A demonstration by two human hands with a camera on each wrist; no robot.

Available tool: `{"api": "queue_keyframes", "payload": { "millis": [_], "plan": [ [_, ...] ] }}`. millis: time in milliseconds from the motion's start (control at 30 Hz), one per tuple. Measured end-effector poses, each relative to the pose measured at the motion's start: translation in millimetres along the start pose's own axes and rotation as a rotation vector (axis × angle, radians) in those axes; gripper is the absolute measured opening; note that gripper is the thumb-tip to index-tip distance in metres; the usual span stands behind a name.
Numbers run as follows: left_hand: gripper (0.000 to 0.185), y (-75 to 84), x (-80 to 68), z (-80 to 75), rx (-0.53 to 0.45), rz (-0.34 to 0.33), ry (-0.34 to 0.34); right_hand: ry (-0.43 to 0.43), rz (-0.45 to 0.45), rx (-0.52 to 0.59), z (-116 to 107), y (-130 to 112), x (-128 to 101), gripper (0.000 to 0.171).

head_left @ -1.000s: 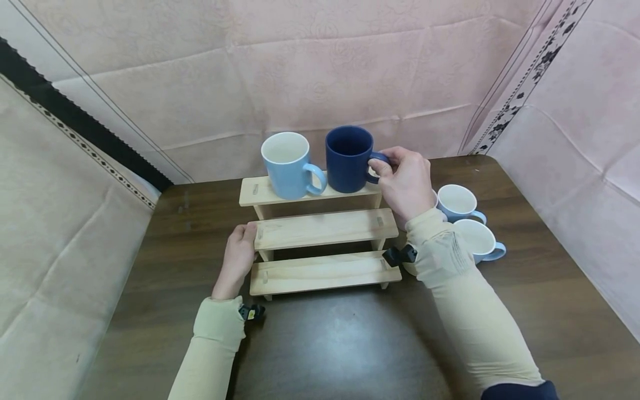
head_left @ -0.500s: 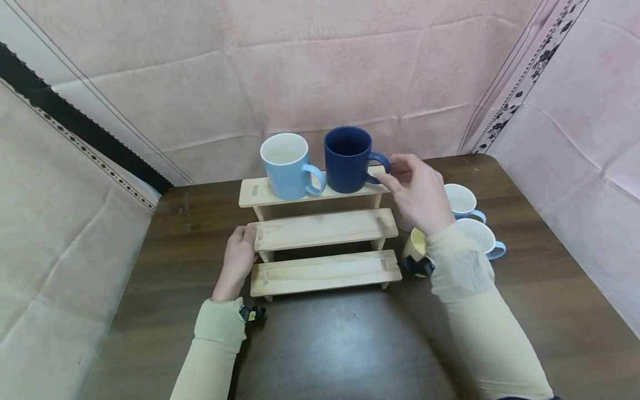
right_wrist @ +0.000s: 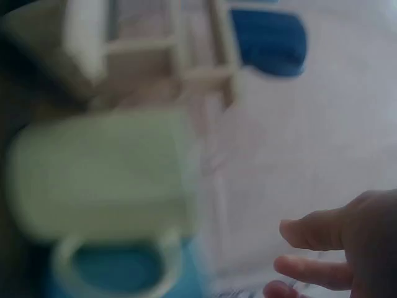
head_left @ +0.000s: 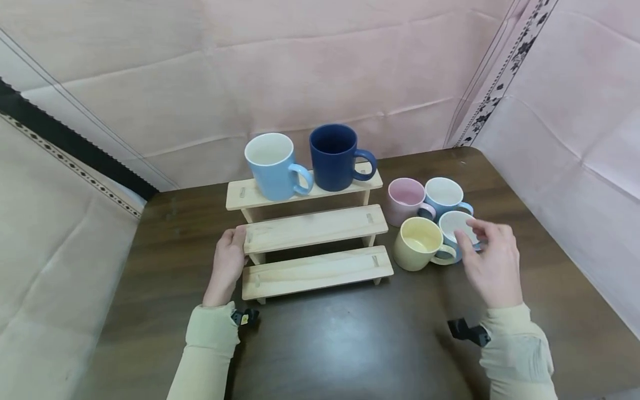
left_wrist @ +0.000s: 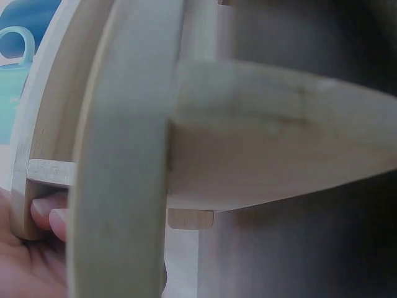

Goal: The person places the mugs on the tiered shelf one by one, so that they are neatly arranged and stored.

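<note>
A three-tier wooden rack (head_left: 316, 228) stands on the table. My left hand (head_left: 229, 261) holds the left end of its middle shelf; in the left wrist view, fingertips (left_wrist: 57, 214) curl under the wood. On the top shelf, a light blue mug (head_left: 275, 172) sits left of a dark blue mug (head_left: 332, 161). My right hand (head_left: 492, 264) hovers over the nearer of two light blue cups, thumb and fingers apart. That cup (head_left: 452, 236) is partly behind a yellow mug (head_left: 412, 253). Nothing is between the right fingers in the right wrist view, where the yellow mug is blurred.
A pink mug (head_left: 402, 205) and the other light blue cup (head_left: 444, 194) stand behind the yellow mug, close together. Patterned cloth (head_left: 320, 66) hangs along the back and sides of the brown table (head_left: 340, 344).
My right hand has let go of the dark blue mug's handle and moved right and nearer, to the cups. The left hand keeps its hold on the rack. The head view has shifted slightly.
</note>
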State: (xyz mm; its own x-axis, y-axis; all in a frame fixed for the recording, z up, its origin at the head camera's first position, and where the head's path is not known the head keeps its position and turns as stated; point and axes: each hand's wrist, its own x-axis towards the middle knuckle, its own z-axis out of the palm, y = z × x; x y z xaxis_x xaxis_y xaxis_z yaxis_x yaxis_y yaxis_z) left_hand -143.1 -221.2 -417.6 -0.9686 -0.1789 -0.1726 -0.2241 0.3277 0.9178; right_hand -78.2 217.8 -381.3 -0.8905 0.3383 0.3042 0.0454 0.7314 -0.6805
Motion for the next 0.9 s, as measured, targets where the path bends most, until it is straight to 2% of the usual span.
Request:
{"api": "queue_keyframes", "payload": {
  "millis": [133, 233, 400, 533, 900],
  "plan": [
    [0.054, 0.6, -1.0, -2.8, 0.005, 0.001, 0.005, -0.023, 0.080, -0.021, 5.4, 26.0, -12.9, 0.038],
    [0.054, 0.4, -0.4, -2.6, 0.003, 0.000, 0.006, 0.001, 0.104, -0.011, 11.2, 35.6, -20.3, 0.037],
    [0.052, -0.7, 0.8, -0.1, -0.010, -0.016, 0.002, 0.090, 0.082, 0.026, 21.5, 38.9, -30.0, 0.032],
    [0.052, -0.9, 1.1, 0.6, -0.011, -0.017, 0.006, 0.122, 0.057, 0.033, 29.6, 38.9, -34.8, 0.030],
    [0.052, 1.6, -0.6, -0.2, -0.011, -0.022, 0.003, 0.110, 0.016, 0.008, 40.4, 35.7, -36.5, 0.027]
  ]
}}
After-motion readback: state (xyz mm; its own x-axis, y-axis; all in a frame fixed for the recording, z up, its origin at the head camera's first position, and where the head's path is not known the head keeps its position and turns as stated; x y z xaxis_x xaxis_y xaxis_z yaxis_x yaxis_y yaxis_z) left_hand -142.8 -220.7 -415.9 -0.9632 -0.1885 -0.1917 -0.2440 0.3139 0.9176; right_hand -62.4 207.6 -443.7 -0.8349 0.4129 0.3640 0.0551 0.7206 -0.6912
